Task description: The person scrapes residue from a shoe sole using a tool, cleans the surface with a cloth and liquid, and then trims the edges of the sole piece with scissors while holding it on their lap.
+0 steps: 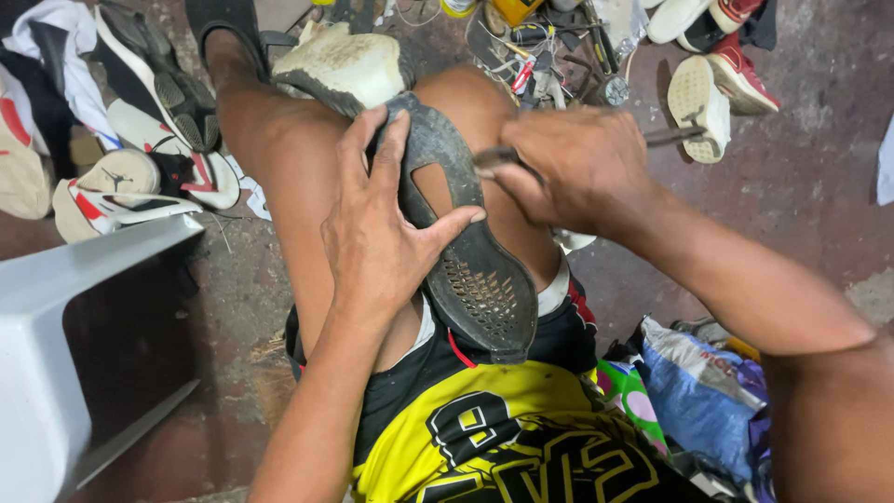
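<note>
1. At the centre of the frame, a dark grey rubber shoe sole with a cut-out hole and a gridded heel lies across the person's thighs.
2. The left hand presses on it, fingers spread wide over its upper edge, thumb against the sole's middle.
3. The right hand, centre right, is closed around a thin dark metal tool whose tip meets the sole's edge.
4. A worn white sneaker sits at top centre; a pale grey plastic chair stands at left.
</note>
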